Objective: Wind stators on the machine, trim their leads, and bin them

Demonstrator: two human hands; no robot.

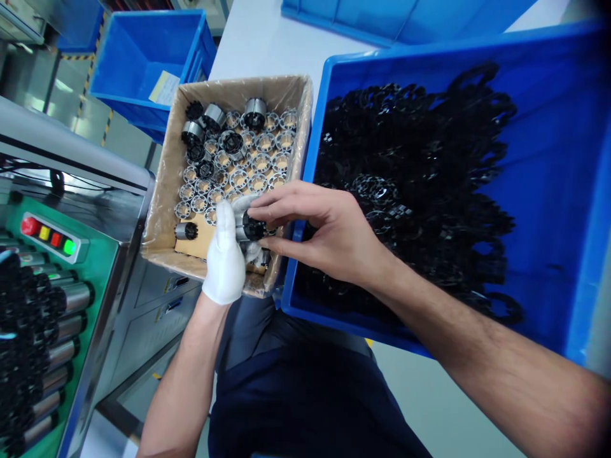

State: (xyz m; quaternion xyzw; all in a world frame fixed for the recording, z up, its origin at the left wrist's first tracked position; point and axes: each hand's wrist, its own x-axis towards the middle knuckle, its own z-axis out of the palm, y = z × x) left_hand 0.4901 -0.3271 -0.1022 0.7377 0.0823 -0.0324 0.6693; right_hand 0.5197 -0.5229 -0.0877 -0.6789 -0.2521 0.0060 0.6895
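Note:
My left hand (pixel 223 261), in a white glove, is wrapped round a silver metal stator core (pixel 241 228) above the front of a cardboard box. The core lies on its side, and a black toothed end cap (pixel 254 226) shows at its right end. My bare right hand (pixel 329 232) pinches this cap between thumb and fingers. Whether the cap is fully seated I cannot tell. Below, the plastic-lined cardboard box (pixel 165 191) holds many bare ring-shaped cores (pixel 239 179) standing on end. Several capped cores (pixel 254 113) lie on top, and one more capped core (pixel 186 230) rests at the front left.
A large blue bin (pixel 548 280) on the right holds a heap of black plastic caps (pixel 429 172). Another blue crate (pixel 147 38) stands at the back left. Left is a green machine bed (pixel 102 254) with capped cores and a button panel (pixel 52 236).

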